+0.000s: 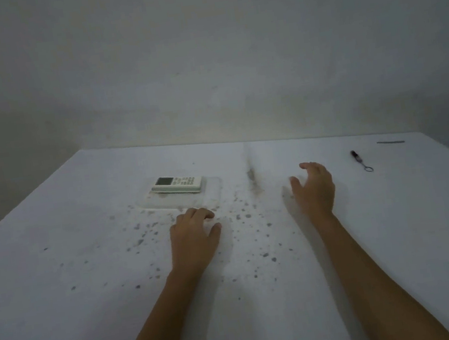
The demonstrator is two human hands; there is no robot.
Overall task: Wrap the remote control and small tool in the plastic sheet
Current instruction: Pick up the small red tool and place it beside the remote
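Clear plastic sheet (184,196) is spread flat on the stained white table (88,273), with the air-conditioner remote (177,185) lying on its far half. At the sheet's six o'clock edge the left hand (193,236) is pressed, fingers curled, nothing clamped. Empty and spread, the right hand (314,189) is held toward the keyring tool (360,160) at two o'clock, well apart. Ideally the tool is laid beside the remote before folding. No containers are seen.
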